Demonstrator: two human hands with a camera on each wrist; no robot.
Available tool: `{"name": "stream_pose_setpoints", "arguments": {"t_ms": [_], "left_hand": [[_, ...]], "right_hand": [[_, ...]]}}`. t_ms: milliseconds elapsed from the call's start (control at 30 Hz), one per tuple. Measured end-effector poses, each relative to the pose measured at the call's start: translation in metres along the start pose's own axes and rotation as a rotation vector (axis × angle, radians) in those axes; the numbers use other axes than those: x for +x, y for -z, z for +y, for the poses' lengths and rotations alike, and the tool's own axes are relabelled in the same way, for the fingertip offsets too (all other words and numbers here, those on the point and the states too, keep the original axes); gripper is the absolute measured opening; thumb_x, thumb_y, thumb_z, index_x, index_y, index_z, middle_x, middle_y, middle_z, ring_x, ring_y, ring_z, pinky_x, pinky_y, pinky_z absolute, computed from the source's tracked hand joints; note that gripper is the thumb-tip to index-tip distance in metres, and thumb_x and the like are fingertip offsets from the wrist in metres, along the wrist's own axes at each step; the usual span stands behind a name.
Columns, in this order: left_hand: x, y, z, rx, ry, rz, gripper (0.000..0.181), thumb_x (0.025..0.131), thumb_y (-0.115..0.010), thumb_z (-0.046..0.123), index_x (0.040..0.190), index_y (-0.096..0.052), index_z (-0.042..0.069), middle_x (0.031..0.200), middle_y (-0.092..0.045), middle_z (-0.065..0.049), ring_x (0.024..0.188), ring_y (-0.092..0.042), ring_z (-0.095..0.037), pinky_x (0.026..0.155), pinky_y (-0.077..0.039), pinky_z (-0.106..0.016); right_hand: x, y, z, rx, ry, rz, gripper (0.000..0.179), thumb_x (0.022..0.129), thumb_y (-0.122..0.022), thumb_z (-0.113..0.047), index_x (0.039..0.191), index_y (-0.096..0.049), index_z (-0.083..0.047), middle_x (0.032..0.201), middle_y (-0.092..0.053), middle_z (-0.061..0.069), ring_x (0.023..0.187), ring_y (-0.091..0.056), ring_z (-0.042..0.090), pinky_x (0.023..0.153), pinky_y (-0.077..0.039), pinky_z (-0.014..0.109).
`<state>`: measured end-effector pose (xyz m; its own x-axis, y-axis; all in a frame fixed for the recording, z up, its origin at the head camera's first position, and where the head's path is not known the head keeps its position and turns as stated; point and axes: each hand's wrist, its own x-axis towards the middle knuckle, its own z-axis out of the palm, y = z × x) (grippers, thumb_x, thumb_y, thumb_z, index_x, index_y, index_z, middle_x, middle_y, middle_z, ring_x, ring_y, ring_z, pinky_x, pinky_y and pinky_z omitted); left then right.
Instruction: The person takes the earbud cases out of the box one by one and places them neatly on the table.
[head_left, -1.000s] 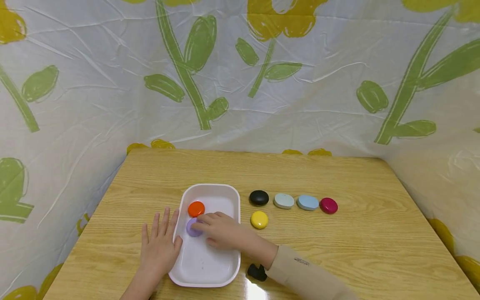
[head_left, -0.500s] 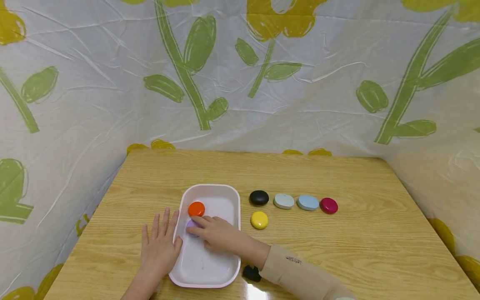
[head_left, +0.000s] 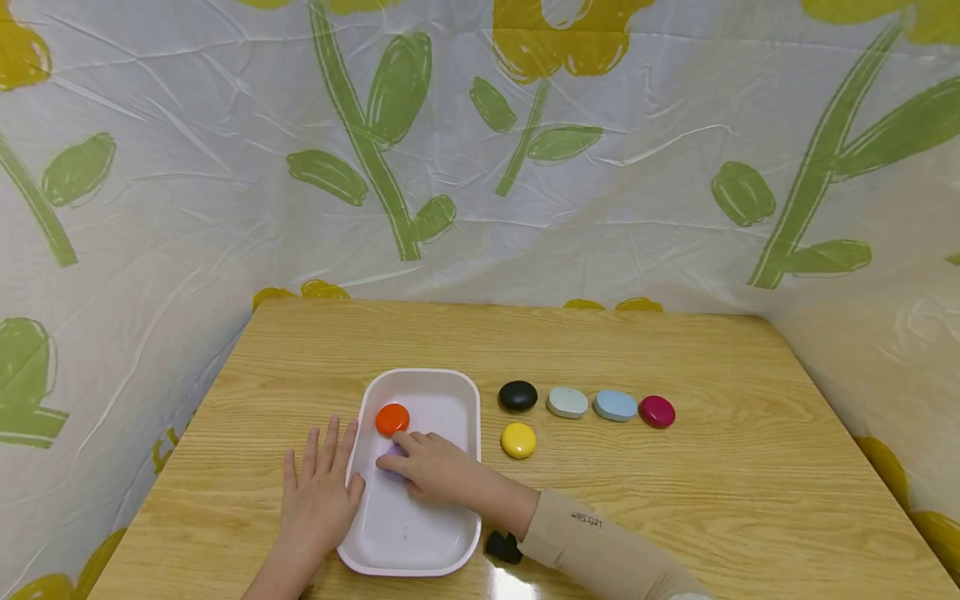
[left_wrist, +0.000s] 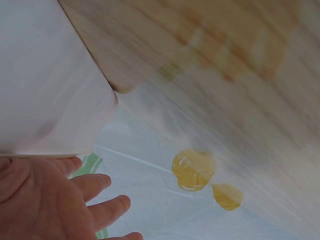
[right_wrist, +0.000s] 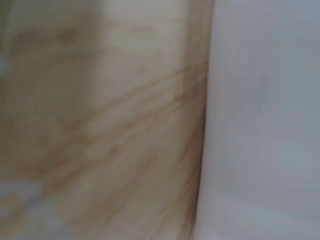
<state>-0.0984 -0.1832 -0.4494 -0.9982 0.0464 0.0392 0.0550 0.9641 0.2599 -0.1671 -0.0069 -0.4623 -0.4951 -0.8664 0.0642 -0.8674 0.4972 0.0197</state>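
Note:
In the head view a white tray (head_left: 420, 542) lies on the table with a round orange piece (head_left: 392, 419) inside, near its left wall. Just below that, my right hand (head_left: 438, 468) reaches in over the right rim and pinches a smooth purple disc (head_left: 394, 452), mostly hidden beneath its fingers. My left hand (head_left: 321, 492) lies flat beside the tray, fingers spread and thumb at the left rim. The left wrist view shows that palm (left_wrist: 45, 200) under the tray wall (left_wrist: 55, 125). Only the tray's side (right_wrist: 260, 125) and blurred wood fill the right wrist view.
Right of the tray, a row holds a black piece (head_left: 518, 396), a pale grey-green one (head_left: 567, 402), a light blue one (head_left: 616, 406) and a crimson one (head_left: 657, 412). A yellow disc (head_left: 518, 440) sits below the black piece. A small black object (head_left: 503, 547) shows by the right forearm.
The right hand's fingers have closed in on the purple disc, which has shifted slightly right and is now more covered. The left hand, tray and other pieces stay where they were.

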Motion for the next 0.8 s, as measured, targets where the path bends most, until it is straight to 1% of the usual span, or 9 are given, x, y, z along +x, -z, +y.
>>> {"name": "stream_pose_setpoints", "arguments": {"t_ms": [167, 300, 433, 567, 667, 800], "left_hand": [[0.0, 0.0, 0.0, 0.0, -0.002, 0.001, 0.061, 0.09, -0.047, 0.023, 0.145, -0.025, 0.01, 0.15, -0.017, -0.018, 0.136, -0.009, -0.041, 0.105, -0.002, -0.062], [0.0, 0.0, 0.0, 0.005, -0.001, -0.001, 0.061, 0.09, -0.047, 0.023, 0.145, -0.025, 0.01, 0.15, -0.016, -0.018, 0.136, -0.009, -0.041, 0.105, -0.002, -0.062], [0.0, 0.0, 0.0, 0.005, -0.001, -0.002, 0.061, 0.09, -0.047, 0.024, 0.145, -0.025, 0.011, 0.15, -0.017, -0.017, 0.136, -0.009, -0.04, 0.105, -0.002, -0.062], [0.0, 0.0, 0.0, 0.004, -0.001, -0.006, 0.061, 0.09, -0.047, 0.024, 0.145, -0.025, 0.01, 0.15, -0.016, -0.017, 0.136, -0.009, -0.041, 0.105, -0.002, -0.062], [0.001, 0.0, -0.001, 0.006, 0.002, -0.007, 0.06, 0.09, -0.047, 0.024, 0.145, -0.026, 0.01, 0.15, -0.017, -0.017, 0.136, -0.01, -0.041, 0.105, -0.002, -0.062], [0.001, 0.0, 0.0, 0.008, 0.01, -0.008, 0.06, 0.09, -0.046, 0.023, 0.145, -0.026, 0.01, 0.15, -0.017, -0.017, 0.136, -0.01, -0.04, 0.106, -0.003, -0.061]], "right_hand": [[-0.001, -0.001, 0.001, 0.0, 0.011, 0.007, 0.039, 0.082, -0.066, -0.029, 0.118, -0.053, -0.03, 0.108, -0.05, 0.002, 0.083, -0.05, 0.011, 0.066, -0.043, 0.019], [-0.001, -0.001, 0.002, -0.003, 0.015, 0.005, 0.039, 0.08, -0.066, -0.031, 0.116, -0.052, -0.028, 0.102, -0.048, 0.002, 0.078, -0.045, 0.011, 0.061, -0.039, 0.017], [-0.002, 0.004, 0.005, 0.032, 0.004, 0.04, 0.039, 0.078, -0.065, -0.029, 0.115, -0.052, -0.026, 0.1, -0.046, 0.003, 0.077, -0.042, 0.012, 0.062, -0.038, 0.018], [-0.006, 0.018, 0.012, 0.082, -0.016, 0.094, 0.039, 0.079, -0.062, -0.028, 0.116, -0.051, -0.024, 0.101, -0.046, 0.005, 0.08, -0.044, 0.013, 0.067, -0.04, 0.021], [-0.015, 0.032, 0.023, 0.121, -0.043, 0.145, 0.039, 0.08, -0.061, -0.026, 0.117, -0.051, -0.022, 0.102, -0.046, 0.008, 0.082, -0.045, 0.015, 0.07, -0.043, 0.024], [-0.034, 0.046, 0.041, 0.168, -0.11, 0.214, 0.037, 0.08, -0.063, -0.022, 0.115, -0.052, -0.021, 0.102, -0.046, 0.01, 0.078, -0.046, 0.016, 0.066, -0.044, 0.025]]}}
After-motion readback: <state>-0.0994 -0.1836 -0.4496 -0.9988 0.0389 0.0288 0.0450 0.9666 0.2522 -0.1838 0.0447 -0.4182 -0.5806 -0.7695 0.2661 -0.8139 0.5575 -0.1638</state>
